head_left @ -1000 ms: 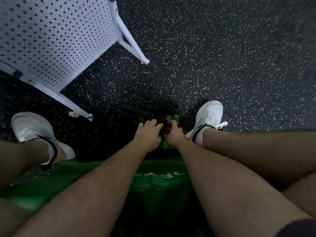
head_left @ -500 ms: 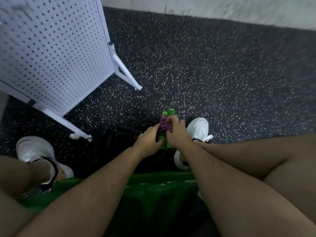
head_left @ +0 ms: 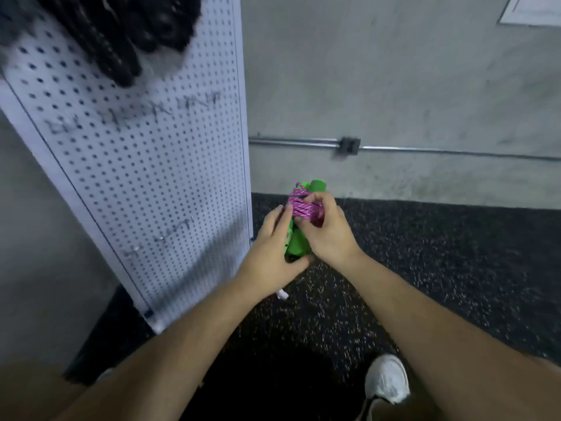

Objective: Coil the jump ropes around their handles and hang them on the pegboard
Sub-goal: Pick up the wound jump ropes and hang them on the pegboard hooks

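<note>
The right hand [head_left: 326, 235] is curling its fingers round the pink rope [head_left: 303, 206] coiled on the green handles [head_left: 299, 244]. The left hand [head_left: 270, 247] is gripping their lower end. The handles are standing nearly upright, tops tilting slightly rightward, just right of the pegboard [head_left: 151, 177]. A blurred dark bundle [head_left: 127, 31] is hanging high on the pegboard.

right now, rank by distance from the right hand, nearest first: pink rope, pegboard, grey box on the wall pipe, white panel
1. pink rope: in the right hand's grip.
2. pegboard: just left, past the left hand holding the green handles.
3. grey box: on the wall ahead.
4. white panel: high on the wall, far right.
</note>
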Action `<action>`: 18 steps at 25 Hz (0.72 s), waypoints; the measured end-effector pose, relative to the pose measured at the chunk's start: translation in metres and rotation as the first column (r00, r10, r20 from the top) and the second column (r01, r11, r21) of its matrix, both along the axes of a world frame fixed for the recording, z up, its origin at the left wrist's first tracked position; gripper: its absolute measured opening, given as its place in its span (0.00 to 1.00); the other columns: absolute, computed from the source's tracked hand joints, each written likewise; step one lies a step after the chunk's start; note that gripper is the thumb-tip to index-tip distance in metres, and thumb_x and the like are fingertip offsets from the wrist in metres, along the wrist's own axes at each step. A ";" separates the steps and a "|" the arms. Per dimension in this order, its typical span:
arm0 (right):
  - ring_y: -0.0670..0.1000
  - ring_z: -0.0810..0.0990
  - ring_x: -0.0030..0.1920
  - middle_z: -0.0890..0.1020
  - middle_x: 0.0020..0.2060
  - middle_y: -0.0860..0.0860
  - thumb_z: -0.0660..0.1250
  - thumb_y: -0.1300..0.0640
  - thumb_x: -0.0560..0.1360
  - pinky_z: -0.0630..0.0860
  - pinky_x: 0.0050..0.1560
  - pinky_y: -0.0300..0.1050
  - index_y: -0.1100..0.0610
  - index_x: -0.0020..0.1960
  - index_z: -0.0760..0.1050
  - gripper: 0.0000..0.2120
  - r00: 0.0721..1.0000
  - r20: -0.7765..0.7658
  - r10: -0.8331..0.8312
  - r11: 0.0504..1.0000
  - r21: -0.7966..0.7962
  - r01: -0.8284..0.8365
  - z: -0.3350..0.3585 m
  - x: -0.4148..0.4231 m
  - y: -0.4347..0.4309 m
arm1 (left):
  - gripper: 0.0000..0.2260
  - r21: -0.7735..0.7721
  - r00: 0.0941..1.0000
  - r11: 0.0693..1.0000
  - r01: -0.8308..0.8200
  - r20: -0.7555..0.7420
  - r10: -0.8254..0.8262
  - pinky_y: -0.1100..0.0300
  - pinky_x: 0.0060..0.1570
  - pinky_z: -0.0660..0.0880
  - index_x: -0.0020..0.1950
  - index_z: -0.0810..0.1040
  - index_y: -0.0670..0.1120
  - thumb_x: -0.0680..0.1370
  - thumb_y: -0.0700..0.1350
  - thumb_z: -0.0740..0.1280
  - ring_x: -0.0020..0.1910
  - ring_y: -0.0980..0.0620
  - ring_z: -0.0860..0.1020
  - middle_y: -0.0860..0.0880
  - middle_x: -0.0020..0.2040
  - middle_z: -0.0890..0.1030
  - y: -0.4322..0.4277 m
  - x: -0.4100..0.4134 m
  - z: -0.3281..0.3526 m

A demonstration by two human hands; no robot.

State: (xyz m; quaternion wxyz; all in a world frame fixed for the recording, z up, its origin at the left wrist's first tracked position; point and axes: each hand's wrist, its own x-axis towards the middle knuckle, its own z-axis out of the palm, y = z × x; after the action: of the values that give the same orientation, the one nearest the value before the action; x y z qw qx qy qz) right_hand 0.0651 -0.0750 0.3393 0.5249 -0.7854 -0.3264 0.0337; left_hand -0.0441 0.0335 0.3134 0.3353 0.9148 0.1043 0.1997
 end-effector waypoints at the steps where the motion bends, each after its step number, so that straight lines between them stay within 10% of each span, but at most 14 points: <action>1: 0.53 0.80 0.54 0.82 0.50 0.45 0.71 0.50 0.72 0.78 0.57 0.54 0.38 0.56 0.70 0.16 1.000 0.013 0.027 0.999 0.035 -0.028 0.021 0.003 0.011 | 0.47 0.048 1.000 0.999 -0.022 0.004 0.022 0.53 0.76 0.63 0.83 0.50 0.48 0.74 0.55 0.75 0.79 0.52 0.58 0.53 0.81 0.52 0.010 0.001 0.021; 5: 0.48 0.79 0.47 0.80 0.52 0.52 0.69 0.54 0.77 0.77 0.52 0.44 0.43 0.62 0.75 0.15 0.986 0.060 0.153 0.968 0.194 -0.162 0.080 0.003 0.038 | 0.41 0.084 0.987 0.994 -0.068 0.151 0.055 0.66 0.73 0.59 0.81 0.59 0.48 0.73 0.52 0.74 0.74 0.58 0.63 0.54 0.75 0.63 0.048 -0.008 0.092; 7: 0.45 0.79 0.47 0.78 0.55 0.54 0.64 0.58 0.80 0.74 0.51 0.37 0.47 0.66 0.75 0.17 0.968 0.097 0.233 0.941 0.230 -0.250 0.091 0.003 0.041 | 0.31 -0.197 0.978 0.978 -0.072 0.179 0.108 0.64 0.69 0.66 0.74 0.70 0.54 0.71 0.51 0.72 0.67 0.60 0.72 0.58 0.68 0.73 0.062 -0.015 0.107; 11: 0.44 0.80 0.57 0.79 0.62 0.48 0.59 0.60 0.84 0.77 0.61 0.40 0.55 0.70 0.74 0.15 0.936 0.107 0.336 0.906 0.234 -0.352 0.094 0.003 0.046 | 0.21 -0.687 0.954 0.726 -0.019 0.204 0.218 0.43 0.65 0.75 0.63 0.81 0.54 0.69 0.53 0.70 0.59 0.44 0.82 0.49 0.58 0.85 0.088 -0.011 0.108; 15: 0.40 0.76 0.59 0.77 0.61 0.44 0.69 0.61 0.79 0.73 0.57 0.31 0.51 0.70 0.73 0.21 0.935 0.138 0.327 0.930 0.127 -0.344 0.093 -0.003 0.055 | 0.17 -0.852 0.945 0.518 0.076 0.226 0.234 0.49 0.59 0.80 0.68 0.76 0.40 0.83 0.46 0.59 0.56 0.40 0.84 0.38 0.57 0.84 0.084 -0.014 0.117; 18: 0.43 0.70 0.67 0.73 0.66 0.40 0.73 0.53 0.75 0.73 0.66 0.45 0.48 0.71 0.73 0.24 0.895 0.370 0.250 0.957 0.044 -0.286 0.090 -0.004 0.061 | 0.19 -0.877 0.950 0.470 0.097 0.222 0.219 0.51 0.54 0.82 0.64 0.78 0.37 0.85 0.49 0.56 0.52 0.43 0.84 0.36 0.55 0.84 0.081 -0.021 0.124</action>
State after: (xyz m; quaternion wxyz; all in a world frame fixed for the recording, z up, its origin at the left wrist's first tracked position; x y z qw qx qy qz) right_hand 0.0614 -0.0137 0.4294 0.4838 -0.6992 -0.5236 -0.0548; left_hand -0.0648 0.1146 0.4377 0.7614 0.5649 0.1719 0.2676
